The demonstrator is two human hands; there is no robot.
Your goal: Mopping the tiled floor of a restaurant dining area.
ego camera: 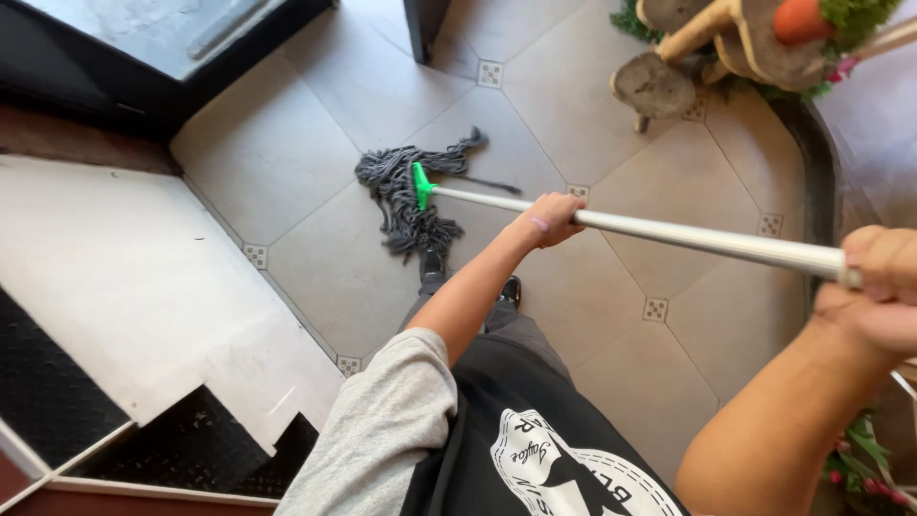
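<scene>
Both hands were clamped on the mop handle [669,232]: left hand [549,219] mid-shaft, right hand [884,287] apparently at its end, partly cropped. The grey mop head [406,191] lay on the tiled floor [287,143].

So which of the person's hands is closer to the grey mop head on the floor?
The left hand. It grips the metal handle partway down, a short way from the mop head. The right hand holds the handle's top end, farthest from it.

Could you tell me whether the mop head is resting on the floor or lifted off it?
Resting on the floor: the grey mop head has its strands splayed flat across the tiles.
</scene>
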